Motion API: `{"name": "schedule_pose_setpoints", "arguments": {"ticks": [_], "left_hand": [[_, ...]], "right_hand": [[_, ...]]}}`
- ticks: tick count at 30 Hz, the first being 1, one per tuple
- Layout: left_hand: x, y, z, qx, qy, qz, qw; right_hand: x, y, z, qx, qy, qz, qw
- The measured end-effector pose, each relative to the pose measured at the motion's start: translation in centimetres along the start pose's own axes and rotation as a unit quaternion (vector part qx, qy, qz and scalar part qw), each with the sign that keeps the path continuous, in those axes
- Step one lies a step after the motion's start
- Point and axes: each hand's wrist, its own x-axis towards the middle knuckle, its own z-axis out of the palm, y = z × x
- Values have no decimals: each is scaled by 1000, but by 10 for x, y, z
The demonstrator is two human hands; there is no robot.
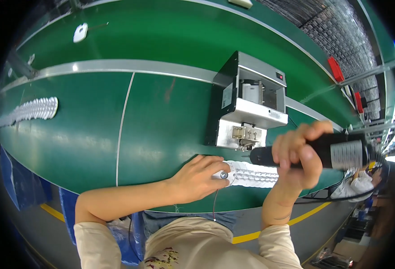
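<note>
The left hand (197, 177) rests on the green surface (94, 134), its grip closed around the end piece (223, 175) of a row of small white parts (251, 174) lying along the near edge. The right hand (296, 154) has its grip wrapped fully round a black power driver (323, 154), held level above that row, with its tip pointing towards the left fingers.

The risk I see is the driver's tip coming down close to those fingers: a slip off the small part could catch them. A thin red wire (214, 204) hangs from the held piece over the edge; a tug could pull the piece askew. The row sits just in front of the grey feeder box (251, 103), and a nudge could scatter it off the near edge.
</note>
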Motion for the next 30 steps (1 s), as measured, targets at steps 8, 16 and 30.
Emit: {"name": "schedule_pose_setpoints", "arguments": {"ticks": [8, 16, 30], "left_hand": [[-3, -3, 2, 11, 15, 16, 1000], [-2, -1, 3, 1, 12, 9, 1000], [-3, -1, 1, 22, -1, 19, 1000]], "right_hand": [[-32, 0, -5, 7, -17, 39, 999], [-38, 10, -6, -32, -28, 68, 997], [-30, 5, -9, 37, -72, 35, 996]]}}
